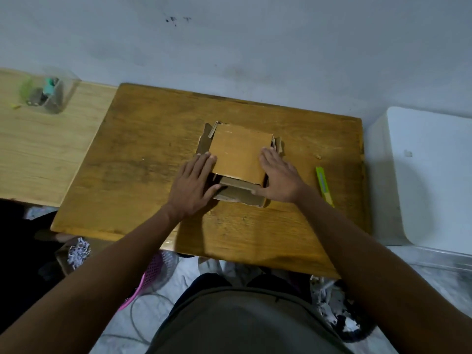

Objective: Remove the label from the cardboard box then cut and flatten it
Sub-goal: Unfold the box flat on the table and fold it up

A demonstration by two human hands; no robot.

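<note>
A brown cardboard box [238, 152] lies folded down in the middle of a wooden table [143, 154]. Its flaps stick out at the left, right and near sides. My left hand [195, 186] lies flat on the box's left side, fingers spread, thumb on the near flap. My right hand [279, 177] presses flat on the right side, thumb on the near flap. Neither hand grips anything. A yellow-green utility knife [324, 186] lies on the table to the right of my right hand. No label shows on the box.
A white bin [429, 175] stands right of the table. A lighter wooden surface [38, 154] at the left carries a clear container [49, 94] with small items. Below the table's near edge are a pink basket [150, 279], shredded paper and cables.
</note>
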